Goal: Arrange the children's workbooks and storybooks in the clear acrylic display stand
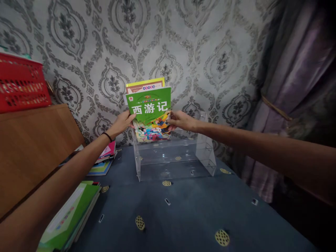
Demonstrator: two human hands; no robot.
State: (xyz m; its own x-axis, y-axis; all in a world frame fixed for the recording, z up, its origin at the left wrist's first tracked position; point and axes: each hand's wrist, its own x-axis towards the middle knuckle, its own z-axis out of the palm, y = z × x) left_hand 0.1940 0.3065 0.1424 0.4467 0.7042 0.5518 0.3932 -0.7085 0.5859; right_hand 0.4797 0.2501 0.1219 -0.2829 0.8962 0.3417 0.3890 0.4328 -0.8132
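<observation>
A green picture book [150,113] with white Chinese characters stands upright at the back left of a clear acrylic rack [168,157]. My left hand [124,120] grips its left edge, thumb over the cover. On the opposite edge, my right hand [181,120] pinches the book, fingers behind it. Directly behind the green book, a yellow-topped book [145,84] shows only its upper strip. The lower tiers of the rack hold no books. Whether the green book's bottom edge rests on the rack is hard to make out.
Green-covered books [70,213] are stacked at the front left, with a smaller pile of books [105,157] behind. A wooden board [34,140] bearing a red basket [23,84] borders the left side. A purple curtain [286,87] hangs at right. Blue patterned cloth [189,210] covers the table.
</observation>
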